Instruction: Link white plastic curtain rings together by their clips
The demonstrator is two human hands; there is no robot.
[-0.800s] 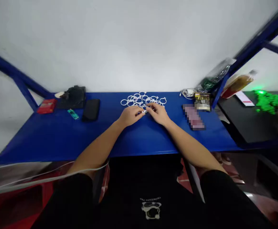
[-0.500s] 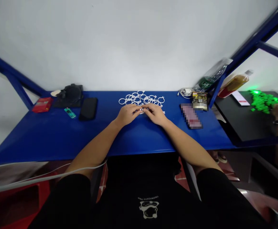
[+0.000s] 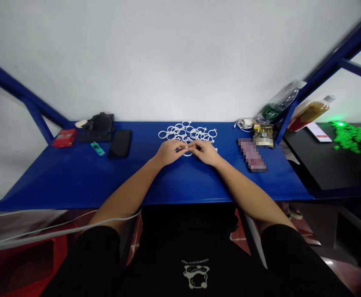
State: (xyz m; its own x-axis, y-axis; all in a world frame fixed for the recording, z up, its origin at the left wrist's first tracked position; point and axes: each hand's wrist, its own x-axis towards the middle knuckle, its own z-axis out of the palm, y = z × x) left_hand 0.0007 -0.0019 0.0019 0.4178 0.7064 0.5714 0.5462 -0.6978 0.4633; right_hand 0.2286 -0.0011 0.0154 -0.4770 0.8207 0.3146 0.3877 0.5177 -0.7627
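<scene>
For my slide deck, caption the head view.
Left hand and right hand hold one white ring; more rings lie beyond.

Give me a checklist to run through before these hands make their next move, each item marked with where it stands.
1. Left hand gripping a white ring between thumb and fingers: ok.
2. Right hand gripping that same ring, fingertips close to the left's: ok.
3. Ends of the held ring joined: cannot tell, the fingers cover them.
4. Other white rings grouped close by on the blue table, just beyond the hands: ok.
5. Black phone apart from both hands, off to the left: ok.
6. White cable free of the left arm: cannot tell; it crosses the arm in this view, but contact is unclear.
</scene>
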